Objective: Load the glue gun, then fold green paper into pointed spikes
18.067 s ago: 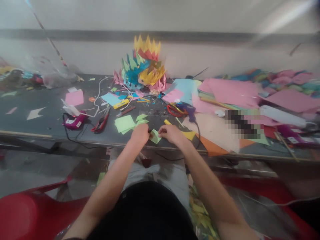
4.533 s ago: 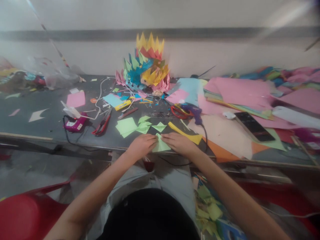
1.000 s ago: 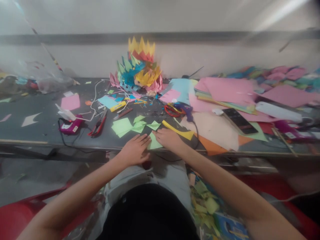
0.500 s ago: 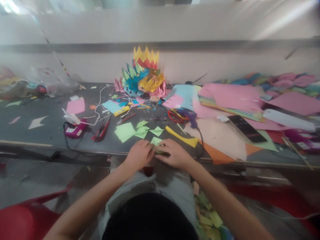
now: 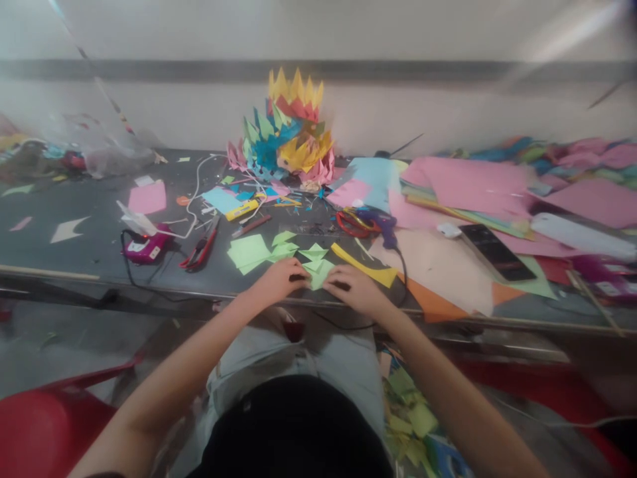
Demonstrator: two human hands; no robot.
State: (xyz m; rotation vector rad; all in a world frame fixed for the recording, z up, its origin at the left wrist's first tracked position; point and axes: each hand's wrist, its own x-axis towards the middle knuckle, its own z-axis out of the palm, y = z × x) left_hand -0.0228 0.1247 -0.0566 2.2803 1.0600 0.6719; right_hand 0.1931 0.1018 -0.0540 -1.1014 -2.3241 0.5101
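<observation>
Between my two hands, near the table's front edge, is a light green piece of paper (image 5: 318, 273). My left hand (image 5: 283, 279) pinches its left side with curled fingers. On the other side, my right hand (image 5: 357, 287) has its fingertips closed on the right edge. Just beyond lie folded green paper pieces (image 5: 283, 247) and a small stack of green paper squares (image 5: 249, 253). A curved yellow paper strip (image 5: 365, 267) lies beyond my right hand.
Red-handled scissors (image 5: 202, 247) and a purple device (image 5: 146, 247) lie left. A glue gun (image 5: 383, 226), phone (image 5: 495, 252) and pink paper sheets (image 5: 468, 186) are on the right. Colourful paper crowns (image 5: 298, 146) stand at the back. A red chair (image 5: 54, 431) is lower left.
My hands have moved slightly apart and forward onto the table. The green paper between them now shows more, lying flatter. The camera view has tilted down a little.
</observation>
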